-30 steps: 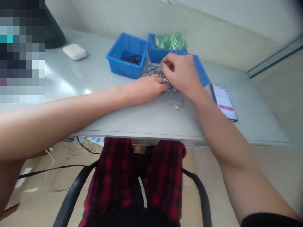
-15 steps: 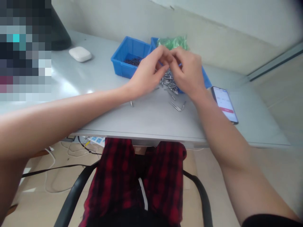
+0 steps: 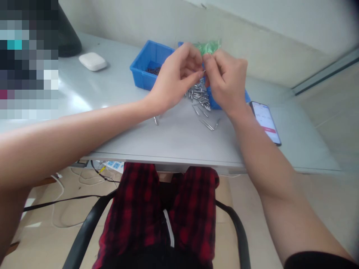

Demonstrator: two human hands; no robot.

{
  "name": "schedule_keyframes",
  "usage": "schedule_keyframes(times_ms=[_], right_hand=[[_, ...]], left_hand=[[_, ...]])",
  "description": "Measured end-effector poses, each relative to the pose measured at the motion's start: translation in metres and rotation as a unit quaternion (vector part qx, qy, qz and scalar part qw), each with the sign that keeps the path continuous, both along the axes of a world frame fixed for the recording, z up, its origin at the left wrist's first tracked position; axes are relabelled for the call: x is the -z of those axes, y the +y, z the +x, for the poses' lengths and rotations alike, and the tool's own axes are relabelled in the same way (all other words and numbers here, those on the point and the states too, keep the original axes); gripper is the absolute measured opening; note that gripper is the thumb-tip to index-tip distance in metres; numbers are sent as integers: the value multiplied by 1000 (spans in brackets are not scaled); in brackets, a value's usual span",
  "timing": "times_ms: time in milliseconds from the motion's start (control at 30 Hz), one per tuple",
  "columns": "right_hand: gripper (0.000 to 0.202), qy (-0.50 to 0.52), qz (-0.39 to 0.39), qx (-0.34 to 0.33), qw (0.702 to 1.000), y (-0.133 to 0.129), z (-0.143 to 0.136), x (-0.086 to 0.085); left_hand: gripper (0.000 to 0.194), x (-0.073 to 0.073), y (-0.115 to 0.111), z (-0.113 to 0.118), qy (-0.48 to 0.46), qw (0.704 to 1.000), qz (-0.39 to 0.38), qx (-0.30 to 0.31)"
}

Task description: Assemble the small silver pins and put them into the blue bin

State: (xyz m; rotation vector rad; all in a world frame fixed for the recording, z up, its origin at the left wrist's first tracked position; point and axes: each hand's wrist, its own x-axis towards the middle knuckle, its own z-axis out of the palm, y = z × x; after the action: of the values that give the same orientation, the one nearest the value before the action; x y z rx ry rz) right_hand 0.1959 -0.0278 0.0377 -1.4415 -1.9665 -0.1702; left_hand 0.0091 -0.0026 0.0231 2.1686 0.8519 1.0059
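Note:
My left hand [image 3: 175, 78] and my right hand [image 3: 227, 82] meet above the desk, thumbs and fingertips pinched close together. A short glint of a slim metal pin [image 3: 204, 71] shows at my left thumb tip, beside the right fingers. Whatever the right fingertips pinch is hidden by the fingers. Below the hands lies a pile of slim silvery metal pins [image 3: 199, 96]. A few loose pins [image 3: 206, 124] are spread nearer to me, and another small metal piece [image 3: 156, 120] lies under my left wrist.
A blue bin [image 3: 140, 76] with small dark parts stands behind my left hand. A second blue bin [image 3: 215, 101], partly hidden, has a green plastic bag [image 3: 210, 46] at its back. A phone [image 3: 266, 121] lies right, a white case [image 3: 92, 61] left.
My hands have drawn slightly apart at the fingertips, the right one moving a little to the right. More of the pin pile now shows, and a metal glint appears between the fingers.

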Motion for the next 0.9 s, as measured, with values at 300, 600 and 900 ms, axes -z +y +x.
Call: schedule_keyframes(times_ms=[300, 600, 900], right_hand=[[28, 44, 32, -136, 989, -1, 5, 2], [23, -10, 0, -117, 993, 1, 6, 2], [15, -22, 84, -151, 985, 23, 17, 13]], left_hand=[[71, -3, 0, -1, 11, 999, -36, 9], [49, -9, -3, -6, -47, 994, -86, -52], [20, 6, 11, 3, -188, 971, -144, -17]])
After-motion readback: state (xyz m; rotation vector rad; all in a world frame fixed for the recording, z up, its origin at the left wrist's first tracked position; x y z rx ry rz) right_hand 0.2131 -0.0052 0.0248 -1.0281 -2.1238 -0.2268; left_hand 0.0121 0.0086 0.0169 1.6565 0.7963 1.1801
